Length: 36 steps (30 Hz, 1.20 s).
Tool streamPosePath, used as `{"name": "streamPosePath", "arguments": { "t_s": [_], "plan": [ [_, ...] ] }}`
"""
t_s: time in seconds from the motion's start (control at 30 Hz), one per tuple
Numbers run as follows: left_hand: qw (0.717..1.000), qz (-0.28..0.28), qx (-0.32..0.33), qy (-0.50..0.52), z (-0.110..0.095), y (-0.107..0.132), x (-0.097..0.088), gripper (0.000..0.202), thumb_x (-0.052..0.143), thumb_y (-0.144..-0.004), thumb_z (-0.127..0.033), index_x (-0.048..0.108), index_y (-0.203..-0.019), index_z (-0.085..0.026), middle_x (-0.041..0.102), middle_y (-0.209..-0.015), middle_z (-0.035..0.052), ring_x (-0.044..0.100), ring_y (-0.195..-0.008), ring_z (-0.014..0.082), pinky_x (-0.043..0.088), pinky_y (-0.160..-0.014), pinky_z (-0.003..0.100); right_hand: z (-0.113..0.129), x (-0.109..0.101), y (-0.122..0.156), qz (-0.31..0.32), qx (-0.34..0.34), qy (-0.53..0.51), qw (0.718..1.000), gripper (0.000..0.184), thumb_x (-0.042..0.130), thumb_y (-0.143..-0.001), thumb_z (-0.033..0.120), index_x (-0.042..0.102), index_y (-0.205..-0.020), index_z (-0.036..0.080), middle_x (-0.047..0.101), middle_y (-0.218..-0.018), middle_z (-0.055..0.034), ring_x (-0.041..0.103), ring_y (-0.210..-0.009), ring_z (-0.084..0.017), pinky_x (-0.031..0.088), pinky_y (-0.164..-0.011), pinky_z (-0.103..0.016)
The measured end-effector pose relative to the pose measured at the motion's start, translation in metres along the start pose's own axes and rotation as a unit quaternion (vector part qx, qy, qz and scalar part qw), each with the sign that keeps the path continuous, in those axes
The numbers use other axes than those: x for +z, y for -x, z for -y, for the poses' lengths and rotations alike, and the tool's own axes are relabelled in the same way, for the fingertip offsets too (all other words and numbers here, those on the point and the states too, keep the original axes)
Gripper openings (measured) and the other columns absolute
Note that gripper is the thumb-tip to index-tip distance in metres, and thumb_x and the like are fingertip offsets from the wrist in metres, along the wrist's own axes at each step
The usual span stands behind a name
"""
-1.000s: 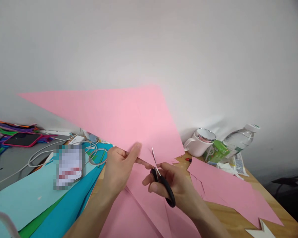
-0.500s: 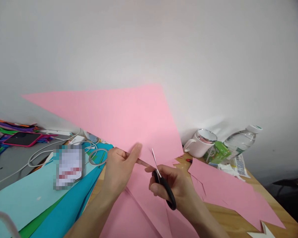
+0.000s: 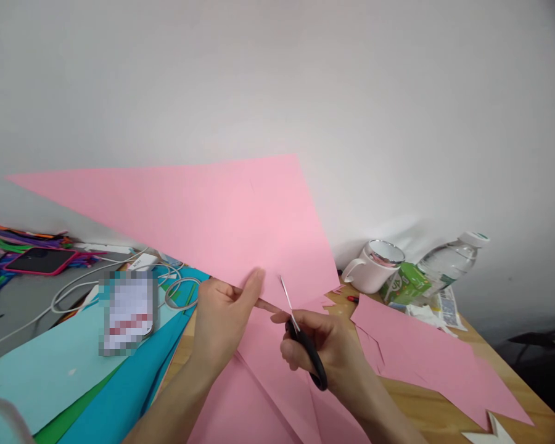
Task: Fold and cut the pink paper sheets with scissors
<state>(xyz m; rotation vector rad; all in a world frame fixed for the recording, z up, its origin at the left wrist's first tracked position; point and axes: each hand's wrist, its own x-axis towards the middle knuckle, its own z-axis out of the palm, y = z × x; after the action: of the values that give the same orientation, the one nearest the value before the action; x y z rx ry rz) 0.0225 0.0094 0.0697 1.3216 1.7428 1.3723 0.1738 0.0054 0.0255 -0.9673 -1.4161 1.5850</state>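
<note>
A large pink paper sheet (image 3: pixel 222 216) stands tilted up in front of the wall, its long corner pointing left. My left hand (image 3: pixel 226 314) pinches its lower edge, thumb on the near face and fingers behind. My right hand (image 3: pixel 324 345) is closed around black-handled scissors (image 3: pixel 308 351). One blade shows in front of the sheet at its lower edge; the other blade is hidden behind the paper. Below both hands lie more pink sheets (image 3: pixel 259 394), overlapping one another.
On the right are cut pink paper (image 3: pixel 420 351), a white mug (image 3: pixel 374 268), a green carton (image 3: pixel 409 280) and a clear bottle (image 3: pixel 451 265). To the left lie blue paper (image 3: pixel 115 401), a phone with a blurred screen (image 3: pixel 129 314), a white cable (image 3: pixel 60 296) and a pink-edged phone (image 3: pixel 41 261).
The sheet's left corner has swung further left and the sheet looks flatter. The scissors have shifted very slightly left. Both hands keep their hold.
</note>
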Motion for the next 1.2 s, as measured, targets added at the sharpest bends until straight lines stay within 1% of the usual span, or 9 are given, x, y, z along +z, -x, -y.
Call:
{"name": "streamPosePath", "arguments": {
  "t_s": [0.13,0.27,0.37,0.47,0.57,0.63,0.77,0.93,1.2],
  "plan": [
    [1.0,-0.015,-0.011,0.005,-0.003,0.002,0.002,0.057,0.059,-0.071,-0.051,0.049,-0.026,-0.017,0.029,-0.027,-0.0034,0.007,-0.036,0.0037,0.003,-0.036,0.024,-0.001,0.002,-0.001,-0.003,0.003,-0.018,1.0,0.019,0.068,-0.07,0.024,0.067,-0.087,0.016,0.051,-0.052,0.0053,0.042,-0.048,-0.007,0.038,-0.05,-0.023],
    [1.0,0.002,-0.019,0.014,-0.006,0.003,0.002,0.058,0.061,-0.071,-0.048,0.047,-0.024,-0.017,0.03,-0.028,-0.0026,0.007,-0.038,0.0038,0.003,-0.037,0.025,0.001,0.003,0.0,-0.009,0.011,-0.016,1.0,0.019,0.069,-0.069,0.025,0.065,-0.084,0.015,0.052,-0.05,0.0055,0.043,-0.047,-0.007,0.038,-0.049,-0.023],
    [1.0,-0.007,-0.013,0.019,-0.007,0.005,0.002,0.053,0.06,-0.073,-0.046,0.056,-0.029,-0.016,0.024,-0.029,-0.0038,0.007,-0.04,0.0045,0.005,-0.039,0.025,0.004,0.003,0.001,-0.027,0.009,0.015,0.999,0.015,0.069,-0.066,0.019,0.057,-0.074,0.017,0.055,-0.054,0.0047,0.046,-0.05,-0.008,0.039,-0.049,-0.021],
    [1.0,0.013,0.02,0.01,-0.005,0.006,0.004,0.049,0.059,-0.074,-0.046,0.063,-0.035,-0.017,0.022,-0.029,-0.0042,0.012,-0.038,0.0048,0.011,-0.038,0.024,0.005,0.003,0.001,-0.047,-0.003,0.042,0.998,0.023,0.068,-0.064,0.016,0.045,-0.066,0.019,0.058,-0.059,0.0035,0.052,-0.053,-0.009,0.04,-0.049,-0.02],
    [0.999,0.032,0.025,0.0,-0.001,0.005,0.005,0.059,0.057,-0.075,-0.048,0.051,-0.026,-0.017,0.037,-0.03,-0.0008,0.016,-0.036,0.0046,0.017,-0.037,0.024,0.005,0.002,0.002,-0.046,-0.009,0.065,0.997,0.021,0.066,-0.064,0.014,0.045,-0.067,0.019,0.058,-0.059,0.0039,0.055,-0.055,-0.01,0.043,-0.051,-0.02],
    [0.999,0.034,0.021,0.003,0.001,0.004,0.006,0.063,0.057,-0.076,-0.049,0.044,-0.023,-0.017,0.04,-0.03,0.0004,0.018,-0.036,0.0047,0.018,-0.037,0.024,0.006,0.002,0.002,-0.043,-0.004,0.078,0.996,0.019,0.065,-0.065,0.013,0.047,-0.069,0.019,0.057,-0.06,0.0036,0.055,-0.055,-0.01,0.043,-0.052,-0.021],
    [0.999,0.042,0.021,0.007,0.001,0.004,0.005,0.06,0.057,-0.076,-0.048,0.046,-0.026,-0.017,0.041,-0.029,0.0001,0.02,-0.036,0.005,0.02,-0.037,0.024,0.008,0.001,0.001,-0.036,0.002,0.078,0.996,0.018,0.066,-0.066,0.017,0.049,-0.07,0.018,0.055,-0.059,0.0038,0.052,-0.054,-0.01,0.042,-0.051,-0.021],
    [0.999,0.035,0.001,0.014,0.001,0.006,0.005,0.065,0.059,-0.075,-0.049,0.036,-0.023,-0.017,0.051,-0.035,0.0024,0.021,-0.037,0.0045,0.022,-0.038,0.024,0.01,0.0,0.002,-0.028,0.019,0.063,0.997,0.018,0.066,-0.066,0.019,0.05,-0.074,0.018,0.054,-0.058,0.0045,0.048,-0.053,-0.009,0.039,-0.049,-0.021],
    [0.999,0.039,-0.008,0.002,-0.003,0.007,0.004,0.055,0.057,-0.075,-0.051,0.057,-0.033,-0.016,0.022,-0.034,-0.005,0.01,-0.04,0.0044,0.011,-0.039,0.025,0.009,0.001,0.003,-0.042,0.027,0.067,0.996,0.016,0.065,-0.067,0.019,0.051,-0.075,0.018,0.052,-0.055,0.0057,0.046,-0.051,-0.009,0.038,-0.048,-0.022]
  ]
}}
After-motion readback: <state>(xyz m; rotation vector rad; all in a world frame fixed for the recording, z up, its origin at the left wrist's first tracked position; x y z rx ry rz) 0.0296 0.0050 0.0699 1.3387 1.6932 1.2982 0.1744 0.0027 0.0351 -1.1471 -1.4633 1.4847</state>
